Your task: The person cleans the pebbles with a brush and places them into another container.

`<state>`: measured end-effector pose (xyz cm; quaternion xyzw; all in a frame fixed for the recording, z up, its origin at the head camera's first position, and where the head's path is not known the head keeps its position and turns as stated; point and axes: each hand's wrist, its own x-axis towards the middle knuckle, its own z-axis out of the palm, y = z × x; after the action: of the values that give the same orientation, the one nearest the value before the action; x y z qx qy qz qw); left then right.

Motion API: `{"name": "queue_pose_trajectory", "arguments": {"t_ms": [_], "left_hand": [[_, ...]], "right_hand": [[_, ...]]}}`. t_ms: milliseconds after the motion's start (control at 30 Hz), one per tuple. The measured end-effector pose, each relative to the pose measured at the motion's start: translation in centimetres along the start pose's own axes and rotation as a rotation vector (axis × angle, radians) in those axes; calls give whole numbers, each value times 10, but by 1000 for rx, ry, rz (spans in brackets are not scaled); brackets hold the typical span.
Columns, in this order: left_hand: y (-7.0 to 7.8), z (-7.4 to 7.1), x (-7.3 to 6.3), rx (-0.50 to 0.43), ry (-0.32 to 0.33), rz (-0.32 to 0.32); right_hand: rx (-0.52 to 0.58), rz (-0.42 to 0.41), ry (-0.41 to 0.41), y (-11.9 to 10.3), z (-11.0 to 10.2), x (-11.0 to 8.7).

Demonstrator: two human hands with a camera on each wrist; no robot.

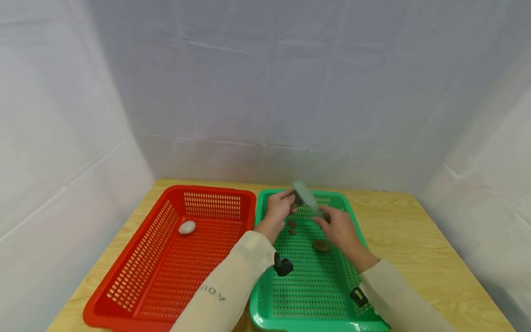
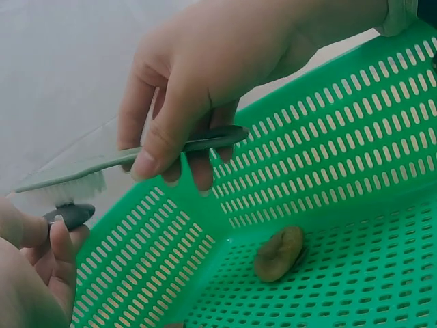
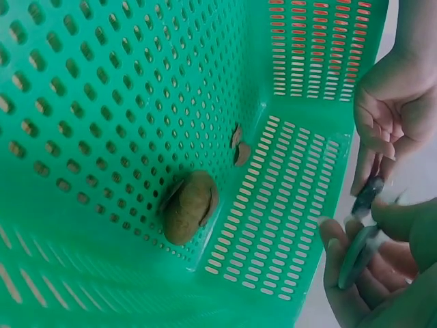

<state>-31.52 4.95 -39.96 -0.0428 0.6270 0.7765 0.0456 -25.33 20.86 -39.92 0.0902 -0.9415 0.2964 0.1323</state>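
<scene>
My right hand (image 1: 338, 228) grips the handle of a pale green scrubbing brush (image 1: 305, 197) above the far part of the green basket. Across from it, my left hand (image 1: 279, 210) pinches a small dark oval piece, perhaps a stone or shell (image 2: 74, 214), with the bristles against its top in the left wrist view. A brown rounded lump (image 3: 190, 208) lies on the floor of the green basket (image 1: 307, 304). Farther back in that basket are small brown pieces (image 1: 292, 224). The right fingers partly hide the brush handle.
A red basket (image 1: 95, 295) stands directly left of the green one, holding a smooth white oval stone-like piece (image 1: 187, 227). Both baskets have raised slotted walls and sit on a wooden table (image 1: 398, 226). White sheeting (image 1: 265, 83) encloses the back and sides.
</scene>
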Motion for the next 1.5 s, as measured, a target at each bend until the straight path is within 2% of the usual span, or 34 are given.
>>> {"name": "queue_pose_trajectory", "arguments": {"t_ms": [167,467,667,767,867,933,1033,1167,1367,1500], "left_hand": [[-1,-1,2,-8,4,1],[-2,0,3,-18,0,8],[-2,1,4,-41,16,2],[-1,1,4,-40,16,-1],[-2,0,3,-7,20,4],[-2,0,3,19,27,16],[-3,1,3,52,32,34],[-2,0,2,55,28,29],[-2,0,2,27,12,6],[-2,0,3,27,22,11]], "right_hand": [[-28,37,13,2,-1,0],[-9,101,16,0,-2,-1],[14,115,56,-1,-3,-2],[12,60,96,-1,-3,-2],[-3,-47,111,-1,0,-1],[-10,-114,95,-2,1,0],[-11,-151,47,-3,2,0],[-8,-103,17,-5,2,-1],[-14,10,33,-3,1,-2],[-11,46,40,-1,0,-1]]}}
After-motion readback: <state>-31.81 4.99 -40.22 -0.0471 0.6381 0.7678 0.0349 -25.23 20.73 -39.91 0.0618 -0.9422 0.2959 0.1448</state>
